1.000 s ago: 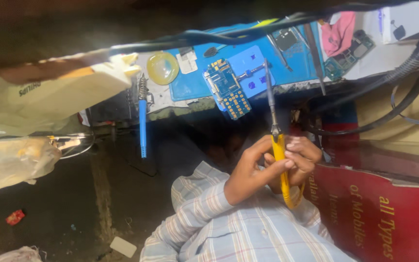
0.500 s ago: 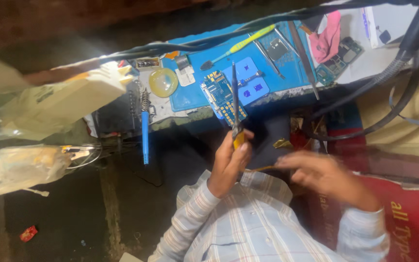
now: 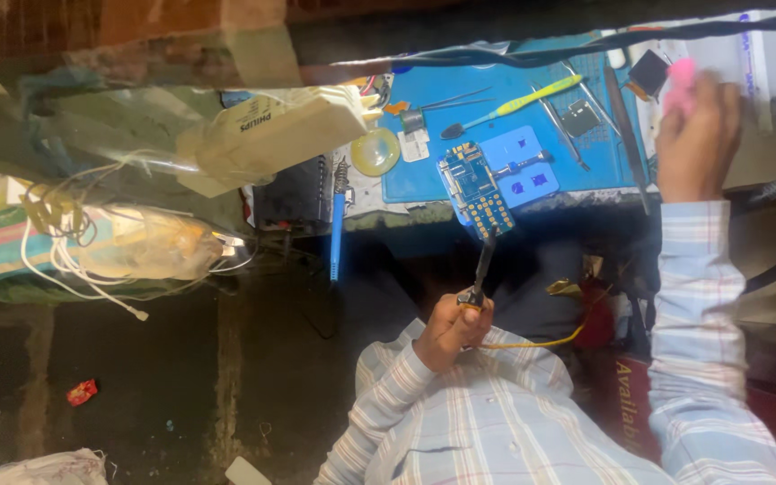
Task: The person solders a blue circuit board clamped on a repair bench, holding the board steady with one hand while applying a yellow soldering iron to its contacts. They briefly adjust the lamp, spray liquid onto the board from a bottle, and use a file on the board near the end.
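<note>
Left hand (image 3: 454,330) clenches a soldering iron (image 3: 480,269) touching the board (image 3: 478,190); keep its tip steady. Right hand (image 3: 695,135) grasps a pink cloth (image 3: 681,74) on the desk (image 3: 424,184).

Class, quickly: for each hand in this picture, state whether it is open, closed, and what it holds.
Left hand: closed around a dark-handled tool whose tip reaches the blue circuit board.
Right hand: fingers curled on a pink object at the mat's far edge.

Right hand (image 3: 695,135) now up at the pink cloth (image 3: 681,75), left hand (image 3: 454,329) drawn back from the circuit board (image 3: 478,189)
</note>
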The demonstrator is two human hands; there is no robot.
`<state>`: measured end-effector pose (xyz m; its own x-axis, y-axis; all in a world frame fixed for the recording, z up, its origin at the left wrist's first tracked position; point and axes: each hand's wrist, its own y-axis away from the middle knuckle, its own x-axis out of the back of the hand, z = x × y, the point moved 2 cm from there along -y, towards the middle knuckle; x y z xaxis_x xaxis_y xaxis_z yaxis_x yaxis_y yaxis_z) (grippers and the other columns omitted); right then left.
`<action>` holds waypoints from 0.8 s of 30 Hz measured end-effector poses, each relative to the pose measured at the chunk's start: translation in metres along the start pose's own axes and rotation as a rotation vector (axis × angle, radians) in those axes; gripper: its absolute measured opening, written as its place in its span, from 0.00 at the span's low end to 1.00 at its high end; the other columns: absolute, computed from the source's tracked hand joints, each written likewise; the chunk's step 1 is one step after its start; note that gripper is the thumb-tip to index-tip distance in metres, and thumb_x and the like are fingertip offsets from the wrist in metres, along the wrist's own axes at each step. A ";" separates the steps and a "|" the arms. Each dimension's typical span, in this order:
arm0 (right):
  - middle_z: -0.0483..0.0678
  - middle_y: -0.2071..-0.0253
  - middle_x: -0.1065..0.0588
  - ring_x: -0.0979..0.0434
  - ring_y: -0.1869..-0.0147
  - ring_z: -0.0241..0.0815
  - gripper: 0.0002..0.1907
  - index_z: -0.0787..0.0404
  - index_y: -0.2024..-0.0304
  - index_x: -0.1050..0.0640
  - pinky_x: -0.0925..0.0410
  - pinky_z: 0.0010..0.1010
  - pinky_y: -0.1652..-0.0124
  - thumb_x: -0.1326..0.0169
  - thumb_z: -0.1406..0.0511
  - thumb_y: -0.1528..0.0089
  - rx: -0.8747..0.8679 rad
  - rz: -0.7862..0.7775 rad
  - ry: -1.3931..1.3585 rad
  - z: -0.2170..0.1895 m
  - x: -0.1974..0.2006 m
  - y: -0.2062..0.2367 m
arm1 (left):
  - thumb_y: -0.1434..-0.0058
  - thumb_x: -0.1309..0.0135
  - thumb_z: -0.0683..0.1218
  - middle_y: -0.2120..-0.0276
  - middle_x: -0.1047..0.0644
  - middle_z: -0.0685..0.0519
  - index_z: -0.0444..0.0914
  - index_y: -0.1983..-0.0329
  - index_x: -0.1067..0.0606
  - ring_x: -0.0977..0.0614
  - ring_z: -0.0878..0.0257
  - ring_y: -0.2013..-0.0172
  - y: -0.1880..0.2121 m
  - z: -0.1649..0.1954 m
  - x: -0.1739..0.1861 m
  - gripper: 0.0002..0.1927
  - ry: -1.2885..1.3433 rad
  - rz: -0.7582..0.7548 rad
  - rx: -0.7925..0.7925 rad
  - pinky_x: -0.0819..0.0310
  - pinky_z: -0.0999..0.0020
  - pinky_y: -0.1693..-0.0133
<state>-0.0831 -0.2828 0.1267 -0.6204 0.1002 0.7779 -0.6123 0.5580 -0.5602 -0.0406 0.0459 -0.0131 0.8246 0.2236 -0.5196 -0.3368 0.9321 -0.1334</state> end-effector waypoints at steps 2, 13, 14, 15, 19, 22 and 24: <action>0.59 0.44 0.30 0.28 0.38 0.59 0.21 0.73 0.39 0.30 0.35 0.44 0.36 0.51 0.78 0.35 0.031 0.148 -0.133 -0.005 0.009 0.010 | 0.27 0.50 0.62 0.76 0.34 0.57 0.36 0.66 0.34 0.34 0.71 0.77 0.001 -0.004 0.001 0.25 -0.056 0.059 -0.058 0.39 0.74 0.73; 0.57 0.48 0.25 0.28 0.43 0.59 0.20 0.66 0.50 0.22 0.32 0.45 0.45 0.45 0.78 0.45 0.503 -0.386 -0.414 -0.148 -0.033 0.041 | 0.27 0.45 0.52 0.72 0.31 0.55 0.37 0.64 0.35 0.33 0.72 0.77 0.001 -0.025 0.014 0.17 0.090 0.290 -0.098 0.39 0.76 0.74; 0.57 0.48 0.25 0.28 0.43 0.59 0.22 0.66 0.49 0.22 0.32 0.44 0.45 0.47 0.79 0.47 0.480 -0.437 -0.419 -0.142 -0.033 0.037 | 0.27 0.45 0.52 0.72 0.32 0.55 0.37 0.64 0.35 0.33 0.72 0.77 0.000 -0.026 0.013 0.17 0.091 0.297 -0.104 0.39 0.76 0.74; 0.56 0.48 0.25 0.28 0.43 0.59 0.24 0.66 0.49 0.21 0.32 0.43 0.45 0.48 0.80 0.48 0.458 -0.490 -0.425 -0.137 -0.034 0.035 | 0.27 0.45 0.51 0.73 0.32 0.55 0.37 0.64 0.35 0.33 0.72 0.77 -0.001 -0.026 0.013 0.17 0.092 0.305 -0.110 0.39 0.75 0.74; 0.54 0.51 0.25 0.26 0.45 0.56 0.16 0.65 0.49 0.22 0.32 0.40 0.46 0.47 0.79 0.39 0.367 -0.325 -0.411 -0.128 -0.038 0.034 | 0.29 0.44 0.52 0.73 0.32 0.56 0.37 0.66 0.34 0.33 0.72 0.78 -0.006 -0.028 0.011 0.17 0.087 0.326 -0.084 0.40 0.76 0.75; 0.56 0.55 0.27 0.29 0.50 0.60 0.15 0.67 0.53 0.22 0.34 0.44 0.50 0.46 0.78 0.43 0.457 -0.400 -0.328 -0.139 -0.041 0.036 | 0.28 0.44 0.52 0.74 0.32 0.57 0.37 0.66 0.32 0.32 0.72 0.77 -0.005 -0.030 0.011 0.17 0.038 0.315 -0.054 0.39 0.76 0.74; 0.57 0.56 0.27 0.30 0.51 0.60 0.14 0.67 0.54 0.22 0.34 0.45 0.52 0.47 0.78 0.43 0.481 -0.454 -0.363 -0.140 -0.037 0.030 | 0.28 0.45 0.53 0.74 0.31 0.58 0.36 0.66 0.32 0.31 0.73 0.77 -0.007 -0.031 0.012 0.17 0.008 0.284 -0.067 0.39 0.75 0.74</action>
<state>-0.0099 -0.1540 0.1213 -0.3280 -0.3781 0.8657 -0.9410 0.0497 -0.3348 -0.0427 0.0331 -0.0441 0.6896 0.4702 -0.5508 -0.5828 0.8118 -0.0367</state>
